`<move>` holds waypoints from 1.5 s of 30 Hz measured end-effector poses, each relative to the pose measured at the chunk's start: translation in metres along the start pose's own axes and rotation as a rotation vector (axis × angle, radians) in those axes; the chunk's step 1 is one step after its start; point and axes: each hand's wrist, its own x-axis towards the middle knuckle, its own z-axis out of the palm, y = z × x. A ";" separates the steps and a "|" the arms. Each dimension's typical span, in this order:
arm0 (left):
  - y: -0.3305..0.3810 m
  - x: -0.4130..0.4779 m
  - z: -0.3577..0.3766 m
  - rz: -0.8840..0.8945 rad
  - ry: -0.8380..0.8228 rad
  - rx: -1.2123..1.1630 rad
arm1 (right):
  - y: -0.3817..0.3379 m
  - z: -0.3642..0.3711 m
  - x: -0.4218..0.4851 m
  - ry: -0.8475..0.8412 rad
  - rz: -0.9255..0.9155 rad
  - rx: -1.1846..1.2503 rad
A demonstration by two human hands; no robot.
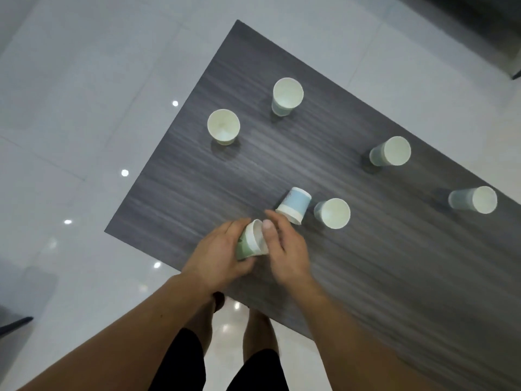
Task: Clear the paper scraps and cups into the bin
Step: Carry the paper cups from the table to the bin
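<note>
While the left hand [222, 249] grips a tilted green-and-white cup [249, 245], the right hand [284, 246] pinches its white rim — 6 other cups [332, 213] nearby.

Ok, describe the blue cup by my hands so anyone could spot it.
On the dark table, look just beyond the right hand. The blue cup sits beside an upright cup; alone among its neighbours, it shows its blue wall, not an open mouth.

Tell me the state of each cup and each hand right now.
Green paper cup, tilted, gripped by left hand.
Right hand, thumb on that cup's rim.
Blue paper cup, tipped over on dark wood-grain table.
Five pale paper cups, upright, mouths open, untouched.
</note>
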 end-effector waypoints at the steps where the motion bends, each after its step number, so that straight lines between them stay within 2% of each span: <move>1: 0.002 0.005 0.000 -0.019 0.004 0.000 | 0.001 -0.008 0.008 0.088 0.001 -0.079; 4: 0.004 0.013 0.002 -0.130 0.045 -0.022 | 0.004 -0.022 0.035 0.320 0.025 -0.395; 6: 0.003 0.016 0.005 -0.194 0.070 -0.045 | 0.008 -0.020 0.047 0.301 0.067 -0.584; 9: 0.001 0.022 0.008 -0.194 0.079 -0.022 | 0.017 -0.010 0.061 0.231 0.149 -0.661; 13: -0.005 0.030 0.011 -0.163 0.116 0.034 | 0.026 0.005 0.079 0.246 0.155 -0.630; 20: -0.004 0.029 0.008 -0.183 0.163 0.029 | 0.028 -0.002 0.083 0.233 0.007 -0.555; 24: 0.024 0.021 -0.005 -0.168 0.208 0.031 | 0.013 -0.022 0.057 0.230 -0.078 -0.366; 28: 0.065 0.008 -0.035 -0.117 0.282 0.062 | -0.005 -0.059 0.020 0.233 -0.100 -0.345; 32: 0.105 -0.016 -0.063 -0.037 0.288 0.059 | -0.027 -0.092 -0.027 0.258 -0.124 -0.282; 36: 0.133 -0.040 -0.084 0.086 0.206 0.056 | -0.050 -0.114 -0.077 0.400 -0.146 -0.246; 45: 0.184 -0.119 -0.103 0.482 0.028 0.346 | -0.066 -0.110 -0.232 0.716 -0.004 -0.153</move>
